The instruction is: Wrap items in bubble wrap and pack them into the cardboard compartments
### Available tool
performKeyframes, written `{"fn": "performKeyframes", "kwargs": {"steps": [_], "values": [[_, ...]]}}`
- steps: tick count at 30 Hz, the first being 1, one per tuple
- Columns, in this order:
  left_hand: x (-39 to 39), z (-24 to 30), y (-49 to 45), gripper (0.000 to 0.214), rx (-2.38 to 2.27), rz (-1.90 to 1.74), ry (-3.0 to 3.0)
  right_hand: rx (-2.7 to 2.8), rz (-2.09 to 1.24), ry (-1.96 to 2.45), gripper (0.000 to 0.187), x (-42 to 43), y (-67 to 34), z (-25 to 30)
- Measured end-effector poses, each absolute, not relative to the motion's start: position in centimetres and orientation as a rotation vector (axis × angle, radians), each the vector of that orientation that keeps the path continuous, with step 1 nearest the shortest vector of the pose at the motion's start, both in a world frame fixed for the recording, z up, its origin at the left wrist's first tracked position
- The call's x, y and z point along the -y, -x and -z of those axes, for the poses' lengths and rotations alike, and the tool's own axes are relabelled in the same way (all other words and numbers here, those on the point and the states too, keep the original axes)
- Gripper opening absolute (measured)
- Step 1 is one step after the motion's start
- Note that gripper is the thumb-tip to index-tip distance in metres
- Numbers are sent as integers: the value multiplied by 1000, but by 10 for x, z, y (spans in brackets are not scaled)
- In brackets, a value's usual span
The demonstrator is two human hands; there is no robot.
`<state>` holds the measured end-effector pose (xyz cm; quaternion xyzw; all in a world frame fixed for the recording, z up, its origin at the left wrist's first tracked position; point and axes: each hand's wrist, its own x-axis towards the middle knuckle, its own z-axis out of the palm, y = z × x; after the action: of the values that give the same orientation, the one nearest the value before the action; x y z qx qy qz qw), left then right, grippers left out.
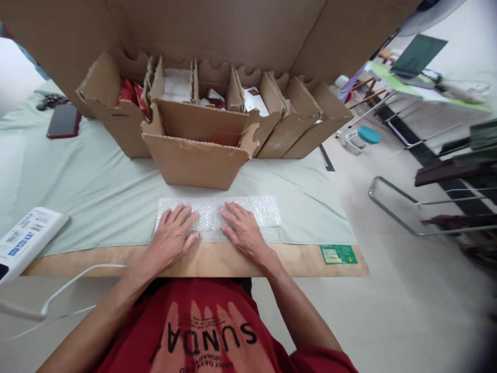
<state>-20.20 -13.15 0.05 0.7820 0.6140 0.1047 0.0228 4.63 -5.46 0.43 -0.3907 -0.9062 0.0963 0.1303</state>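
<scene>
A sheet of bubble wrap (248,210) lies flat on the pale green cloth (97,191) near the table's front edge. My left hand (173,238) rests palm down on the sheet's left part, fingers stretched out. My right hand (243,230) lies flat on the middle of the sheet, fingers spread too. Neither hand holds anything. Just behind the sheet stands an empty open cardboard box (198,147).
A row of cardboard bins (295,119) with red and white packets stands at the back under a large cardboard wall. A phone (63,120) lies far left, a white power strip (27,238) at the left edge, a green sticker (338,254) on the wooden edge. Chairs stand to the right.
</scene>
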Motion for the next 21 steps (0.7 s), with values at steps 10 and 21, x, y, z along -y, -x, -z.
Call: {"fn": "performKeyframes", "kwargs": {"steps": [10,21], "values": [[126,9,234,38,-1866,-412,-2275,2554,-229,1312,32,43,-139,2],[121,-5,233,33,-1849,-552,-2196,2370,-530,1342,26,29,-135,-30]]}}
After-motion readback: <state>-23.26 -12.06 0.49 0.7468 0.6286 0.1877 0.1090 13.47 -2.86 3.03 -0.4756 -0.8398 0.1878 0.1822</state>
